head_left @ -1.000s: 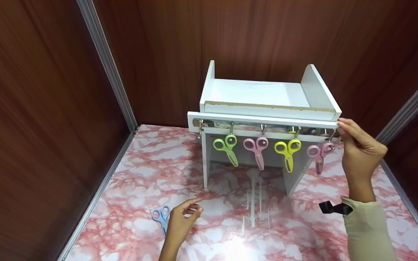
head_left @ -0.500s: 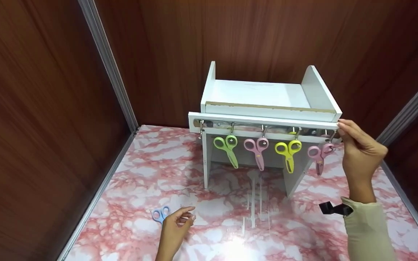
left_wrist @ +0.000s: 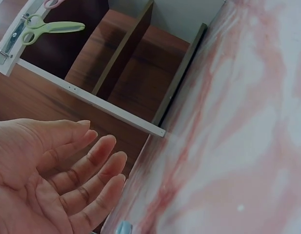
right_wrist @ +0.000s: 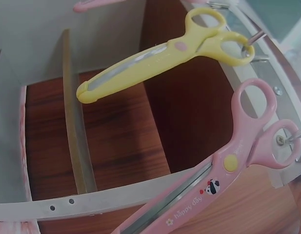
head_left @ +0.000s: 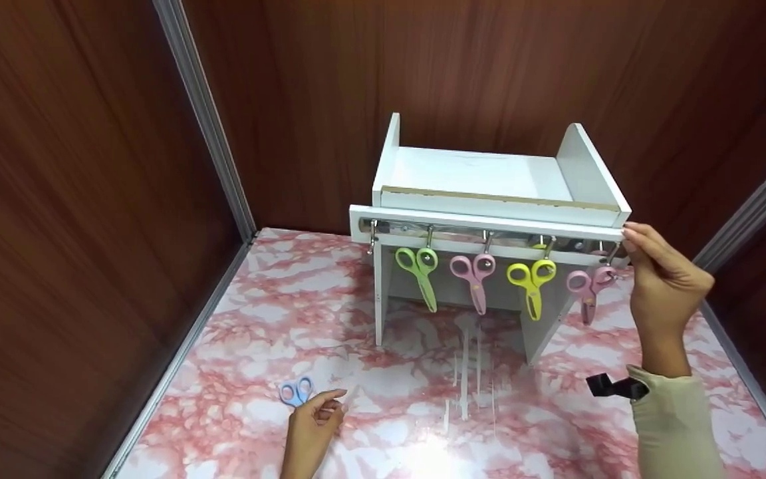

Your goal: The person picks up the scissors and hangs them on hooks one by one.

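Note:
A white hook rail (head_left: 489,219) runs along the front of a white shelf unit (head_left: 476,169). My right hand (head_left: 669,286) pinches the rail's right end between thumb and fingers. From its hooks hang green scissors (head_left: 427,285), pink scissors (head_left: 477,285), yellow scissors (head_left: 532,296) and, nearest that hand, another pink pair (right_wrist: 226,161). The leftmost hook (head_left: 373,236) bears no scissors. Low on the left, my left hand (head_left: 313,429) holds nothing, its fingers loosely bent. Blue scissors (head_left: 297,401) lie on the table just beyond it, their blades hidden by the hand.
The table (head_left: 243,346) has a pink and white marbled top, with whitish scuffed streaks (head_left: 465,372) before the unit. Dark wooden panels (head_left: 330,80) enclose it at the back and both sides. A black wrist mount (head_left: 616,386) sits on the right sleeve.
My left hand has drawn a little left and down, uncovering the blue scissors' handles but still over their blades. My right hand stays at the rail's end, and the hanging scissors stay on their hooks.

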The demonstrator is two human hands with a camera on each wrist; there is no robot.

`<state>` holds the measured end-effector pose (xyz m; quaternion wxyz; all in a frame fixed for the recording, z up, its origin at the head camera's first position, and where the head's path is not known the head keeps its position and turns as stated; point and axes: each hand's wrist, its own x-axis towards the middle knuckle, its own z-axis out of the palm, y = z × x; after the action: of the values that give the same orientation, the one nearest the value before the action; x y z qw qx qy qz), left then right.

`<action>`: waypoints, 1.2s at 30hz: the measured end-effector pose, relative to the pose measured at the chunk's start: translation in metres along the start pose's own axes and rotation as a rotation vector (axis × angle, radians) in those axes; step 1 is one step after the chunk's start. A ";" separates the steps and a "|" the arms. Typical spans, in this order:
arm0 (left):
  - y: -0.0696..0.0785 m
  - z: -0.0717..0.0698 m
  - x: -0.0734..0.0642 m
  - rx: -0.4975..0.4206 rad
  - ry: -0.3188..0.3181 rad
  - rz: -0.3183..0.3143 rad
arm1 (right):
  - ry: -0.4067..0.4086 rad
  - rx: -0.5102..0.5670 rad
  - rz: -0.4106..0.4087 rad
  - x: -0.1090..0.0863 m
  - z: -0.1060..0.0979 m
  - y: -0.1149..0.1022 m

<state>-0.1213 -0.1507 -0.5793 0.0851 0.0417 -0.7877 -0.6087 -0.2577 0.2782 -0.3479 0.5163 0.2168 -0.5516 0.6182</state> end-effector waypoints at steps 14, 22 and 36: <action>-0.014 -0.010 -0.005 0.324 0.185 -0.054 | 0.014 0.007 0.000 0.002 0.004 -0.001; -0.014 -0.016 -0.010 0.484 0.228 -0.094 | 0.013 -0.001 0.005 -0.001 0.002 0.000; -0.015 -0.025 -0.015 0.637 0.241 -0.133 | 0.021 -0.005 0.006 0.000 0.002 0.000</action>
<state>-0.1026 -0.1756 -0.5893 0.1206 0.1891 -0.9179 -0.3273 -0.2581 0.2760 -0.3469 0.5205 0.2074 -0.5483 0.6208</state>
